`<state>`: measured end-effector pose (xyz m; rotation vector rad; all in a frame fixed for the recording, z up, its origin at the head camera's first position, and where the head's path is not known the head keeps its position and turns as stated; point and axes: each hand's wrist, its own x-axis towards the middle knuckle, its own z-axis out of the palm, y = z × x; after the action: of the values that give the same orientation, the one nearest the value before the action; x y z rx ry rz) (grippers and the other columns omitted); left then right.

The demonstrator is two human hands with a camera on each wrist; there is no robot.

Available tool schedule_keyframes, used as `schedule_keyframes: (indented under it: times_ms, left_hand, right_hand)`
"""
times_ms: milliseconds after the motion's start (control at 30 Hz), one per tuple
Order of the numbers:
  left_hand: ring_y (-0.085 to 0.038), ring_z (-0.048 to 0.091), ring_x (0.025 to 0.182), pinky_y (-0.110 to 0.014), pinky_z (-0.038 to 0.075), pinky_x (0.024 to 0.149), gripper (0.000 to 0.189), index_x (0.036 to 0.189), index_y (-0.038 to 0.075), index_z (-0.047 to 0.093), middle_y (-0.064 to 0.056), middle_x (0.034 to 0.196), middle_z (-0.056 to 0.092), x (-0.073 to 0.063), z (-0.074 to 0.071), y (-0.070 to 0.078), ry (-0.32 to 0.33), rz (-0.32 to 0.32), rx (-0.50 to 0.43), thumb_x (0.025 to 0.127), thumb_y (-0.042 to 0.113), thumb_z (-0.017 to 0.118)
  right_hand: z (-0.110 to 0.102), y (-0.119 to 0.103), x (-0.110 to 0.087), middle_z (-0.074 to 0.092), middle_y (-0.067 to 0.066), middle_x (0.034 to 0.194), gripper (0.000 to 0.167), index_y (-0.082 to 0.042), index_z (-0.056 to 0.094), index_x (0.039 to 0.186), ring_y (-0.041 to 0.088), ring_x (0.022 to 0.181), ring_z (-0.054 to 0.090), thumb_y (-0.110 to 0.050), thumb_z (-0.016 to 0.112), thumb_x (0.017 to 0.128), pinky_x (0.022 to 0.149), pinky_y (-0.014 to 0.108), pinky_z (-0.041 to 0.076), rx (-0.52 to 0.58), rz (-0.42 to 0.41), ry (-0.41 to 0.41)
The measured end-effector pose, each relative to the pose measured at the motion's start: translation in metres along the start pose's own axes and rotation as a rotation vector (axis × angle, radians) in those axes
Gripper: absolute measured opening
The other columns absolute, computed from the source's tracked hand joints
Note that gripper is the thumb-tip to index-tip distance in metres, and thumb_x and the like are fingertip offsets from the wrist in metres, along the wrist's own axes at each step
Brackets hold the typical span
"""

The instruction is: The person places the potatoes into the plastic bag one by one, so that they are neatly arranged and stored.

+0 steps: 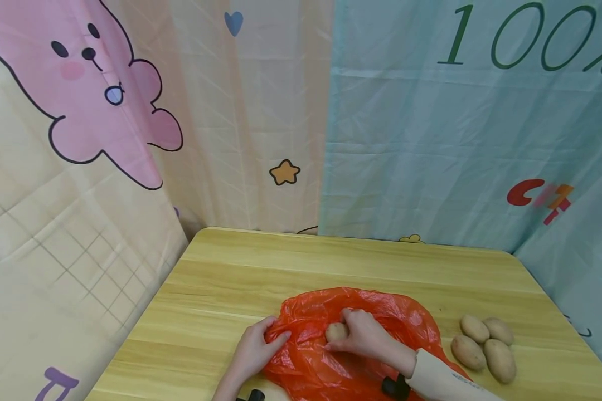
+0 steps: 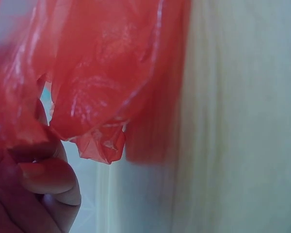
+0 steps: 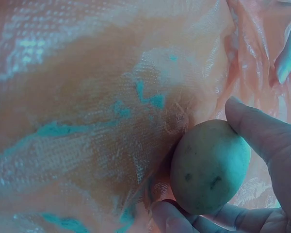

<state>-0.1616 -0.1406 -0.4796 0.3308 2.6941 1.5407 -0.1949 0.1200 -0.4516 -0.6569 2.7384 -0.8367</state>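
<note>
A thin red plastic bag [image 1: 311,362] lies spread and crumpled at the front of the table. Over it, my right hand [image 1: 366,337] pinches a potato [image 1: 336,332] between thumb and fingers. In the right wrist view the potato [image 3: 211,167] shows dark spots and sits against the bag's wrinkled film. My left hand [image 1: 256,348] holds the left edge of the bag; in the left wrist view its curled fingers [image 2: 48,177] grip the red film [image 2: 102,82]. Part of the right fingers is hidden behind the potato.
Several potatoes [image 1: 500,361] lie grouped on the wooden table [image 1: 221,278], right of the bag. Printed curtains [image 1: 406,139] hang behind the table and along both sides. Dark wrist-mounted devices [image 1: 396,387] show at the lower edge.
</note>
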Motion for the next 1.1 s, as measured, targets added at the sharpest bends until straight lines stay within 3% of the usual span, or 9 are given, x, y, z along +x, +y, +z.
schedule_keyframes:
  times_ms: [733, 1100]
  left_hand:
    - [-0.008, 0.059, 0.077, -0.027, 0.049, 0.069, 0.033, 0.109, 0.009, 0.065, 0.004, 0.095, 0.066, 0.001, 0.0, -0.004, -0.011, 0.002, 0.011, 0.089, 0.035, 0.067]
    - [-0.009, 0.059, 0.078, -0.026, 0.049, 0.069, 0.036, 0.112, 0.008, 0.065, 0.003, 0.097, 0.066, 0.001, 0.001, -0.005, -0.019, -0.01, 0.002, 0.089, 0.036, 0.066]
  right_hand:
    - [-0.007, 0.001, -0.005, 0.055, -0.005, 0.073, 0.044, -0.009, 0.06, 0.088, 0.011, 0.06, 0.048, -0.043, 0.083, 0.07, 0.052, 0.026, 0.043, -0.034, 0.001, -0.009]
    - [-0.017, 0.0, -0.011, 0.055, -0.006, 0.07, 0.043, -0.008, 0.064, 0.089, 0.011, 0.058, 0.047, -0.042, 0.082, 0.071, 0.052, 0.028, 0.039, -0.055, 0.021, -0.038]
